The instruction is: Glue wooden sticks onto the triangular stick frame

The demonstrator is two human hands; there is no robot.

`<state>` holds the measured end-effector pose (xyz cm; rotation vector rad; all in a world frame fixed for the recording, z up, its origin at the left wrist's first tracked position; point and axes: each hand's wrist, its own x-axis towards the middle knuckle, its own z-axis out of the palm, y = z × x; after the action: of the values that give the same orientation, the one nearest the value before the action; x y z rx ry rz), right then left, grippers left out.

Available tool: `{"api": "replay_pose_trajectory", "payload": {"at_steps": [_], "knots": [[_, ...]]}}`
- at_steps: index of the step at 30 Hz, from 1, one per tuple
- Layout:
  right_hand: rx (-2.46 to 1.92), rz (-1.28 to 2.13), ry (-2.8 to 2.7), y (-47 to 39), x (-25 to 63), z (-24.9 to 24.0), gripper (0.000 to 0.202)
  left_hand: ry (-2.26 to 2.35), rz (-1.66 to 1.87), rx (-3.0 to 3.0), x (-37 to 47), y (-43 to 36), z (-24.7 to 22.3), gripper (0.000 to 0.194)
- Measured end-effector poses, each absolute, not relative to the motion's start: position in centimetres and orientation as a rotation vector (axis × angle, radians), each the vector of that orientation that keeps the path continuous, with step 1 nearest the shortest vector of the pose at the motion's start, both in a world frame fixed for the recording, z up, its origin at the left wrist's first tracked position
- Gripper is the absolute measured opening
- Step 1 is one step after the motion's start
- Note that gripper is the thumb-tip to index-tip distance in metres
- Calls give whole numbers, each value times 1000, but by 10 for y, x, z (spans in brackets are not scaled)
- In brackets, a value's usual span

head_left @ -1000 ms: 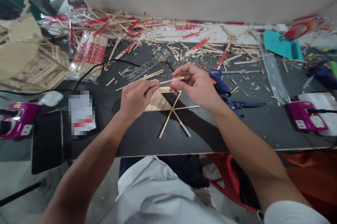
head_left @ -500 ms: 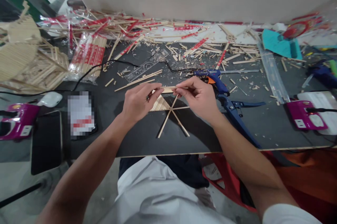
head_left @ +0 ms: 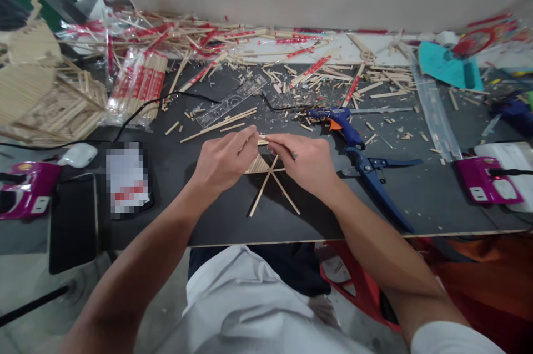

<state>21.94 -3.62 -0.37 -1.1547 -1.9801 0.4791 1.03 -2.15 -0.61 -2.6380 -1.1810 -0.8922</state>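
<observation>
A spoked frame of thin wooden sticks (head_left: 260,194) lies on the dark table, its spokes crossing at one point. Short sticks laid side by side fill one wedge (head_left: 258,164) of it, partly under my left hand. Both hands meet at the frame's far edge around a short wooden stick (head_left: 262,140). My left hand (head_left: 227,158) is closed, thumb and fingers pinching at the stick's left end. From the other side my right hand (head_left: 308,162) pinches near its right end. The fingertips hide most of the stick.
Right of the hands lie a blue glue gun (head_left: 339,121) and blue-handled cutters (head_left: 370,171). Beyond are a clear ruler (head_left: 233,101), loose sticks and packaged chopsticks (head_left: 139,87). A wooden model (head_left: 37,76), phone (head_left: 74,223) and purple power strips (head_left: 485,179) sit at the sides.
My hands have drawn closer together over the far edge of the frame, the right one shifting left. Less of the stick and the filled wedge shows. The spoked frame stays put.
</observation>
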Motion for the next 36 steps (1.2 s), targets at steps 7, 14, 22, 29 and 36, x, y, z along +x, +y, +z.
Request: {"api": "replay_pose_trajectory", "payload": {"at_steps": [7,14,22,29,36], "knots": [[-1159,405,-2061,-38,220,-6,23,-1284,-897,-2643,13,-20,-4,26],[-1199,494,-1946,-35,226,2,17,-1635,-1272,-2461,9,-13,-6,17],[-1210,580,-1884,-34,225,2,20,-1732,-1440,-2743,16,-18,-6,22],[-1163,653,-1839,-34,222,-3,19,-1756,-1429,-2803,17,-17,-14,22],[-1125,733,-1887,-37,218,-1,31,-1659,-984,-2761,18,-17,-11,17]]}}
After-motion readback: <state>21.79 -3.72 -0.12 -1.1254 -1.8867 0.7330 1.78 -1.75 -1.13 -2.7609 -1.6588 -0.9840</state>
